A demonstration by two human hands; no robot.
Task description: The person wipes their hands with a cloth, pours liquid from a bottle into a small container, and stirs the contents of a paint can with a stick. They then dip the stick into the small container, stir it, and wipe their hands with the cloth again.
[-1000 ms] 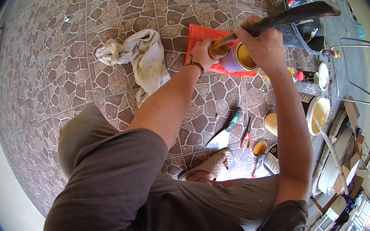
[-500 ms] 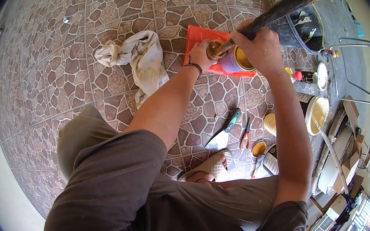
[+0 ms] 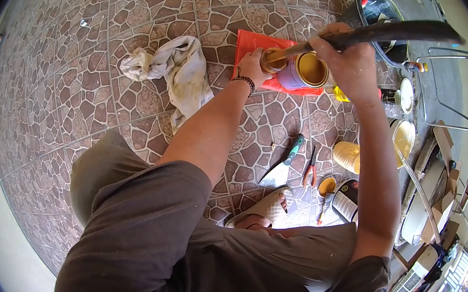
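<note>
My left hand (image 3: pixel 251 69) is wrapped around a small cup of brownish-yellow paint (image 3: pixel 274 65). My right hand (image 3: pixel 351 66) grips a long dark stick (image 3: pixel 405 33). Its pale, paint-coated end reaches into the cup, and the thick dark end points to the upper right. Close beside the cup stands an open paint can (image 3: pixel 295 78) with a purple label and yellow-brown paint inside. Both containers rest on a red plastic sheet (image 3: pixel 250 43) on the floor.
A stained white cloth (image 3: pixel 187 74) lies to the left. Near my foot are a scraper (image 3: pixel 285 166), red-handled pliers (image 3: pixel 311 169) and a paint-filled lid (image 3: pixel 327 186). A black bucket (image 3: pixel 392 51), a paint pail (image 3: pixel 402 136) and a metal-framed rack (image 3: pixel 450 125) stand on the right.
My right hand has moved right, and the stick now tilts lower with its dark end farther right. The paint can's opening shows more. My left hand stays at the cup.
</note>
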